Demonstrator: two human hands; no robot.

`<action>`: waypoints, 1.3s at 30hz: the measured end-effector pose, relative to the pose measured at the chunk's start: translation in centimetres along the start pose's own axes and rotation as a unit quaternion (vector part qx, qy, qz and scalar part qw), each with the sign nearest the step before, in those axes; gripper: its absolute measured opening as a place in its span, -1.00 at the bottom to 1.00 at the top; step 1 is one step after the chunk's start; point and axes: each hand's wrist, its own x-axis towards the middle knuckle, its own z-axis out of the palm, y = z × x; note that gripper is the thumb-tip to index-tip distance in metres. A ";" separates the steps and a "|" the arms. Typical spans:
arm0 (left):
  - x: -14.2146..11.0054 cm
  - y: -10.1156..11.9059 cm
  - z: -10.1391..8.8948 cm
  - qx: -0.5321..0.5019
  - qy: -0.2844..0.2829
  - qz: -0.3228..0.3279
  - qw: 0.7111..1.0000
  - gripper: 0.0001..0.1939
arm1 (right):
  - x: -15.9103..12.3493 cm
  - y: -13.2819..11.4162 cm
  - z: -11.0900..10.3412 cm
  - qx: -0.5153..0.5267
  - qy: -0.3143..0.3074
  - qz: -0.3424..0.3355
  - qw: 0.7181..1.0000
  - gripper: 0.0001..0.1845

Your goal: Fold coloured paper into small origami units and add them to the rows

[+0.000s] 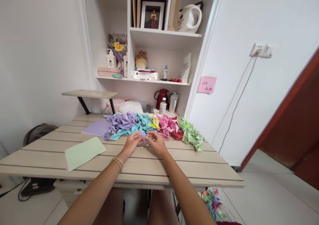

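Between my two hands, just above the table, is a small folded piece of purple paper, perhaps a paper crane. My left hand pinches it from the left, and my right hand grips its right side with bent fingers. Right behind the hands lie heaps of folded paper pieces: purple ones, blue ones, yellow ones, pink ones and green ones. A few red pieces show among the pink and green.
Flat purple paper and a green sheet lie on the slatted table at left. A small raised stand is at the back left. Shelves with bottles and a red jug rise behind. More folded paper is below, right.
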 end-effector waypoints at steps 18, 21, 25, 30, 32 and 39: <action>0.3 -0.1 -0.3 -0.023 0.042 0.020 0.999 -0.75 | 0.0 0.0 0.1 0.023 0.035 -0.025 0.999 -0.75; 0.3 -0.1 -0.5 -0.037 0.051 0.020 0.998 -0.72 | 0.0 -0.2 -0.1 0.011 0.029 -0.033 0.999 -0.75; 0.2 -0.1 -0.4 -0.048 0.045 0.011 0.998 -0.66 | -0.1 -0.3 -0.3 -0.005 0.052 -0.034 0.998 -0.74; 0.0 -0.5 -0.4 -0.043 0.047 -0.003 0.998 -0.66 | -0.5 -0.4 -0.2 -0.037 0.086 -0.035 0.995 -0.70; 0.2 -0.8 -0.5 -0.036 0.052 -0.008 0.998 -0.69 | 0.2 -0.7 -0.1 -0.051 0.102 -0.036 0.993 -0.68; 1.0 -2.0 -1.1 -0.019 0.064 -0.012 0.998 -0.78 | 7.8 -4.2 3.1 -0.121 0.055 -0.045 0.990 -0.59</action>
